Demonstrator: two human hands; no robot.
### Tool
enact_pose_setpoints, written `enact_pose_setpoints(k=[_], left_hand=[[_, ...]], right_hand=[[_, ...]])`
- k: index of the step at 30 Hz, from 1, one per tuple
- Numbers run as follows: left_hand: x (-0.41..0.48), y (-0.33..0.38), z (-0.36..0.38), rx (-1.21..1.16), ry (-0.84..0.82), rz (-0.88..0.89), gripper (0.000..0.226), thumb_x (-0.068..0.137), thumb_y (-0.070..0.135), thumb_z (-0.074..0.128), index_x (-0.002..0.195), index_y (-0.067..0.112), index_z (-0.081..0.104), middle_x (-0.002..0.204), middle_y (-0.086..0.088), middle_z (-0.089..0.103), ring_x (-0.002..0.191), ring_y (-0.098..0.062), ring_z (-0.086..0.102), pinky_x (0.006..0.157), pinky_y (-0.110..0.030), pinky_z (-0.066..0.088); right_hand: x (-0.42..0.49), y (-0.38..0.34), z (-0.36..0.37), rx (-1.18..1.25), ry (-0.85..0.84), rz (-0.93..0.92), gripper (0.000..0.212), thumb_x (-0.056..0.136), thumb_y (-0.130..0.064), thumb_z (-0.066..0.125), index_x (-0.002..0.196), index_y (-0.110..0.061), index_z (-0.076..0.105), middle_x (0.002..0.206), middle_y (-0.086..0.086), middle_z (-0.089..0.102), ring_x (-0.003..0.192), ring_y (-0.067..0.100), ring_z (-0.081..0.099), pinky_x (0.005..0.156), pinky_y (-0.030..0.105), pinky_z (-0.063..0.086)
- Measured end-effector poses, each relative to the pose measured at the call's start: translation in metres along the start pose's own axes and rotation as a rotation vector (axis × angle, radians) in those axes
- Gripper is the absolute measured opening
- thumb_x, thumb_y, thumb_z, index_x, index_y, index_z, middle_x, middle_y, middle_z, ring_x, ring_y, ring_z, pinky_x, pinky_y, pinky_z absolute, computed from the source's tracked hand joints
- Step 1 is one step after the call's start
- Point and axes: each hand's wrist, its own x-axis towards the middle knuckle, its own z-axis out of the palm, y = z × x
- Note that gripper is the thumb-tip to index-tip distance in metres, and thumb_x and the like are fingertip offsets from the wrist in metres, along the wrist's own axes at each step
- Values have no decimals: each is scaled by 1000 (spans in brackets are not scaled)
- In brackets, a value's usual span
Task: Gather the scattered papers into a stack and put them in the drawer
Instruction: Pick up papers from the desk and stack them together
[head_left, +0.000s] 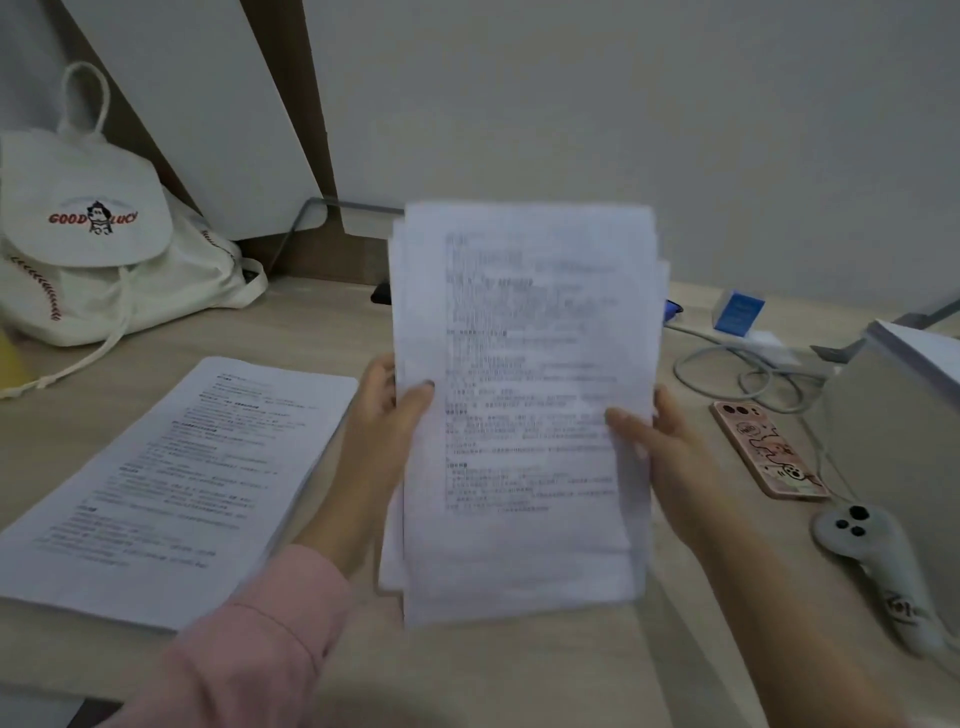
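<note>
A sheaf of several printed white papers (524, 395) stands upright over the middle of the desk, its edges uneven and blurred. My left hand (387, 415) grips its left edge, thumb on the front page. My right hand (647, 431) grips the right edge the same way. A second, thicker pile of printed papers (171, 483) lies flat on the desk to the left. No drawer is in view.
A white "GOOD LUCK" drawstring bag (98, 244) sits at the back left. On the right lie a pink-cased phone (769, 452), a white controller (878, 566), cables with a power strip (748, 343), and a grey box with sheets on top (904, 415). Light wooden desk (519, 675).
</note>
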Motion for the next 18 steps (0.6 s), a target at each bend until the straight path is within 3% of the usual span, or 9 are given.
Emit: enact_pose_setpoints(k=[2, 5, 7, 10, 14, 18], left_hand=[[4, 29, -4, -39, -22, 161, 16, 91, 9, 53, 97, 23, 57, 93, 6, 68, 81, -4, 68, 63, -19, 54], [4, 42, -13, -78, -85, 278, 16, 91, 8, 53, 99, 21, 55, 91, 10, 68, 80, 2, 66, 64, -13, 50], [-1, 27, -19, -43, -117, 285, 17, 85, 17, 59, 102, 20, 55, 89, 13, 70, 83, 2, 66, 66, -11, 50], [-8, -4, -23, 2, -145, 234, 41, 76, 34, 62, 115, 26, 55, 106, 17, 69, 101, -4, 64, 77, -16, 51], [-3, -12, -23, -36, -115, 214, 32, 80, 23, 60, 111, 29, 58, 105, 16, 70, 100, -8, 66, 78, -21, 55], [5, 11, -22, -44, -110, 268, 23, 84, 17, 64, 103, 29, 59, 93, 19, 72, 92, -1, 67, 70, -13, 52]], right_hand=[[4, -26, 4, 94, -54, -113, 30, 87, -7, 56, 113, -22, 60, 110, 1, 72, 98, 19, 69, 80, 30, 57], [7, -39, 7, 75, -153, -151, 34, 83, -13, 58, 117, -16, 61, 115, 2, 70, 106, 18, 66, 89, 31, 54], [6, -30, 10, -7, -218, -81, 36, 78, -17, 62, 115, -15, 63, 115, 1, 70, 108, 21, 65, 91, 34, 53], [2, -11, 17, -34, -243, -17, 40, 76, -15, 67, 115, -17, 64, 117, 1, 69, 110, 23, 63, 92, 37, 52], [4, -16, 22, 3, -176, -24, 30, 77, -10, 65, 107, -16, 68, 111, 2, 71, 104, 21, 66, 92, 38, 52], [7, -37, 25, 32, -144, -94, 22, 72, -19, 67, 93, -19, 73, 103, 1, 74, 99, 19, 68, 90, 37, 52]])
